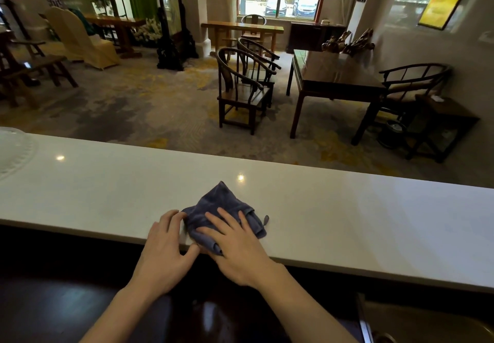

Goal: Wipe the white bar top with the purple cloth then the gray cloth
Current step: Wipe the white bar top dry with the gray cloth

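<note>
So the purple cloth [224, 213] is sitting on the white bar top [347, 209], right at the near edge, roughly in the middle of the counter's visible length. It looks more of a dusky blue-purple in this light, soft and a bit plush like microfiber, with faint streaky nap on top. It's bunched and folded over on itself rather than spread flat: one corner pokes up toward the far side like a little peak, the right side shows a few stacked folded layers, and a rolled bit curls over the near edge of the counter. There's a small loop or tag sticking out on the right side too.

The right hand [235, 246] lies flat on top of the cloth, fingers spread and stretched out, palm pressing down rather than pinching anything. The left hand [167, 246] is just beside the cloth on its left, fingers loosely curved with the tips touching the cloth's left edge and the thumb reaching toward the rolled part at the counter's lip. Can't really tell whether it's actually pinching fabric or only resting against it.

The bar top itself is glossy, with a couple of ceiling light reflections on it, and something white and ribbed [13, 152] sits at the far left end. Beyond the counter are dark wooden armchairs [246, 85] and a dark table [336, 75] on patterned carpet.
</note>
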